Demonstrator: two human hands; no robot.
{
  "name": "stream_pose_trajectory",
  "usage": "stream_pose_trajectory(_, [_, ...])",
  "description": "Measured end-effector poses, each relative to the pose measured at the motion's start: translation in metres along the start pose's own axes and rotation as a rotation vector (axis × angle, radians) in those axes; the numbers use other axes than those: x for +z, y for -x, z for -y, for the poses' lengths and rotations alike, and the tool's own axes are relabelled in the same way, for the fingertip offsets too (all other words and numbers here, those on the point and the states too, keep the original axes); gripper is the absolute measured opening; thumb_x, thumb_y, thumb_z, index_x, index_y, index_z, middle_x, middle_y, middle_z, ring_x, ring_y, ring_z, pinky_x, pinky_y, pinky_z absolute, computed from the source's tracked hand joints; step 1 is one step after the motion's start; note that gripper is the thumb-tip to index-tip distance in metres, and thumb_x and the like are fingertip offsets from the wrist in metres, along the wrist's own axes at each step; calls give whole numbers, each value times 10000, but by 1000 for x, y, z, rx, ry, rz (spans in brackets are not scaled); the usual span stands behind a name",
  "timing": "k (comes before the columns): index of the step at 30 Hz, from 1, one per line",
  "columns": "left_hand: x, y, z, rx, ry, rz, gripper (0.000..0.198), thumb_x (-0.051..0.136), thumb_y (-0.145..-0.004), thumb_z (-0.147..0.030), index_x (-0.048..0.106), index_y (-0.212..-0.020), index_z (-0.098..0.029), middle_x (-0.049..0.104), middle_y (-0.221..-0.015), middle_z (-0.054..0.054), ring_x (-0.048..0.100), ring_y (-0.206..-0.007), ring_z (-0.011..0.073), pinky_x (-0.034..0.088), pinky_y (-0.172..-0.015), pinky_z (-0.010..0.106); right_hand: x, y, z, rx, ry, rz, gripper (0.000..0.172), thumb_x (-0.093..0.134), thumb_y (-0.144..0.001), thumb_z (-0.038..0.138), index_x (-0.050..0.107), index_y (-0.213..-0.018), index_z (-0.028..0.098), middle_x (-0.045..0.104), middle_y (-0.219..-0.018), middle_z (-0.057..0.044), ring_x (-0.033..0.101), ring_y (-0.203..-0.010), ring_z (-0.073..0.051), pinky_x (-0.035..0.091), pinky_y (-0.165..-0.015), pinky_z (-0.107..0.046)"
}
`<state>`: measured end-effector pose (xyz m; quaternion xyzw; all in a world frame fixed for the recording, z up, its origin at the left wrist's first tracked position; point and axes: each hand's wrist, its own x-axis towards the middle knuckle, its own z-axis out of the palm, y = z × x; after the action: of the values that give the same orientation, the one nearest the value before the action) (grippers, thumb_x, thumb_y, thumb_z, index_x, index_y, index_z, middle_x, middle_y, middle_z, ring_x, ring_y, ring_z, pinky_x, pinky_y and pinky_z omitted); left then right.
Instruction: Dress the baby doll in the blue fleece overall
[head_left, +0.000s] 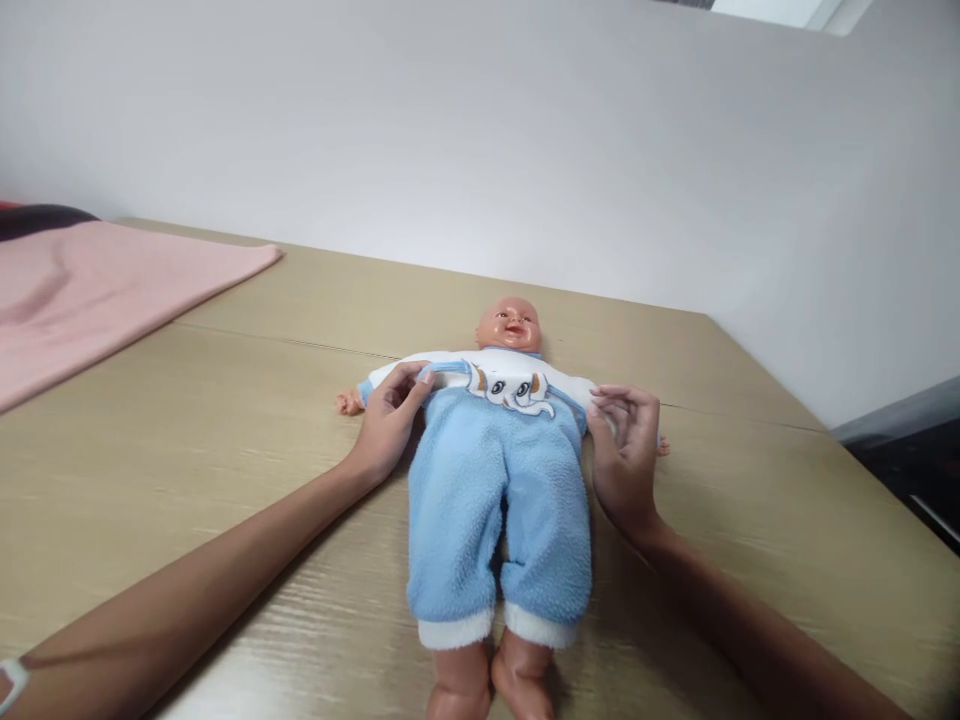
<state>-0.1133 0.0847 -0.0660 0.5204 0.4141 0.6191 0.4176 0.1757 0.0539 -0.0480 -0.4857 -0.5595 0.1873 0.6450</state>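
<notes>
Both left hand (394,415) and right hand (626,440) pinch the blue-and-white fleece outfit (501,445), seemingly straightening it; the next move needs even tension.

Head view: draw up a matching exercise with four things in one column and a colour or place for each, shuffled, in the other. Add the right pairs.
Things
1. cloth
2. trousers
3. elephant face
4. left hand

Colours and places
A. white, with brownish ears
B. at the side of the doll that is nearer the cloth
C. pink, lying on the table
D. light blue, with white cuffs

Right pairs: 1-C, 2-D, 3-A, 4-B
</notes>
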Motion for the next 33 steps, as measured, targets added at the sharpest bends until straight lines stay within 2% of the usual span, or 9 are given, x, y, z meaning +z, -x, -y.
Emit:
stream_pose_trajectory(5, [-1,0,2,24,3,-16,275,776,-1027,-510,780,-1088,-242,735,-1021,16,641,-1012,220,468,-970,326,47,-50,44,-175,1,279,222,688,-1044,326,579,-1234,290,726,-1168,-59,721,-1064,-238,585,-990,-388])
stream_pose_trajectory(7, [-1,1,1,48,9,-38,270,782,-1024,-517,756,-1057,-250,709,-987,6,628,-984,211,467,-947,319,76,-78,58,-231,75,508,160,656,-1067,346,625,-1195,256,759,-1159,-74,729,-1059,-244,587,-947,-381])
stream_pose_trajectory(10, [1,5,-3,89,-10,-67,306,778,-1021,-557,720,-1034,-257,706,-990,9,631,-969,216,484,-924,322,124,-114,65,-403,317,902,160,624,-1052,220,709,-1186,197,791,-1112,-75,726,-1023,-234,555,-983,-387])
stream_pose_trajectory(13, [2,10,-6,146,-72,-80,305,760,-1039,-569,720,-1071,-269,712,-995,15,635,-944,222,489,-892,333,168,-129,57,-592,472,1395,284,688,-991,123,753,-1257,199,794,-1226,-94,730,-1130,-245,542,-981,-360])
stream_pose_trajectory(15, [2,13,-5,186,-90,-75,270,744,-1062,-545,725,-1111,-280,708,-983,14,620,-905,216,482,-854,338,192,-128,49,-643,533,1579,385,747,-958,107,753,-1325,223,789,-1276,-94,739,-1153,-253,541,-946,-343])
stream_pose_trajectory(18, [1,14,-3,226,-90,-60,237,721,-1088,-516,718,-1124,-283,704,-983,16,595,-864,205,476,-816,342,217,-115,40,-690,602,1539,377,697,-1045,173,729,-1411,255,802,-1293,-92,757,-1122,-252,529,-911,-339])
stream_pose_trajectory(22, [2,14,-2,238,-84,-51,240,713,-1094,-511,715,-1108,-271,692,-968,17,585,-848,204,475,-798,342,225,-103,43,-746,706,1419,229,624,-1098,232,777,-1265,197,820,-1243,-131,754,-1075,-276,496,-870,-350])
stream_pose_trajectory(28, [2,17,-7,326,-167,-97,223,650,-1126,-483,734,-1139,-276,674,-986,33,583,-860,223,495,-834,365,182,-111,59,-667,428,976,369,656,-954,249,691,-1311,166,793,-1224,-125,709,-1051,-297,499,-879,-360])
stream_pose_trajectory(33, [1,18,-6,532,-316,-168,146,634,-1132,-406,705,-1115,-280,643,-1146,86,626,-1146,281,516,-1084,457,146,-111,57,-539,255,921,457,552,-855,115,684,-1285,193,792,-1248,-100,705,-1160,-284,523,-1036,-384])
